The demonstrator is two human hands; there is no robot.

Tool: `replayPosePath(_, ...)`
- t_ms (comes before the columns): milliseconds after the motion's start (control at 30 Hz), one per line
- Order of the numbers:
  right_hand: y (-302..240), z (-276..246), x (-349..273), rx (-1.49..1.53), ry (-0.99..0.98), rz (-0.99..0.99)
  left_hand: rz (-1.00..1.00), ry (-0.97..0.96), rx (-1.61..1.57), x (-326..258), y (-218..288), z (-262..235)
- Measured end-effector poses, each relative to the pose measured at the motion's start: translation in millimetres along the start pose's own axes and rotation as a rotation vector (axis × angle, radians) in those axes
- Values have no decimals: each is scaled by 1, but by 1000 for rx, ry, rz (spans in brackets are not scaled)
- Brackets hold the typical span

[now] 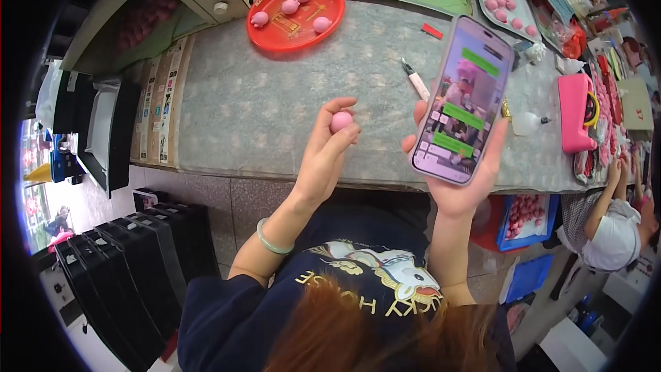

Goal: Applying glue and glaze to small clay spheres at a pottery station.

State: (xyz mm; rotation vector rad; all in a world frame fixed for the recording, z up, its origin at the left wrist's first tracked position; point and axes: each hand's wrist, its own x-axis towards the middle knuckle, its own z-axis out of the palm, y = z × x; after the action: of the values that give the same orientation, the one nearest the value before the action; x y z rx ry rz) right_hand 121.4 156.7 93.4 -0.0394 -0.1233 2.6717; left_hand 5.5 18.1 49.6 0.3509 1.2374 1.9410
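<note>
- Red tray, the landmark: round and shallow, with 5 pink balls on it.
- Left hand, nearer the wearer than the red tray and a little right of it: fingers curled, pinching 1 pink ball between thumb and fingers.
- That pink ball: smooth, round, glossy. It is probably light and apt to roll or slip; whether it is soft or stiff I cannot tell. Hold seems best around its widest part, with gentle thumb pressure.
- White tube with a dark tip, lying right of the red tray.
- Right hand, well right of the red tray: wrapped around the phone from beneath.
- That phone: lit screen, pale purple edges; likely stiff, heavier than the ball, its glass breakable; best held by both long edges.
</note>
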Motion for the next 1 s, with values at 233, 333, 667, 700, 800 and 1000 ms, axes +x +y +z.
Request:
replayPosePath(233, 13, -24, 0, -111, 1, 46, -93, -128, 130, -5, 18, 25)
replayPosePath(333, 20, -26, -1, -218, -11, 47, -121, -176, 176, -6, 20, 30)
replayPosePath(667, 27, -31, -7, -261, 100, -72, -97, -168, 122, -8, 11, 27)
replayPosePath(700, 28, -26, -10, -186, 152, -131, -129, -172, 19, -9, 11, 26)
replayPosePath(800, 37, -2, -25, -446, -65, -244, -34, -91, 26, -6, 8, 15)
replayPosePath(1000, 51, 49, -62, -1029, -258, -898, 294, 123, 622, 5, -32, -5)
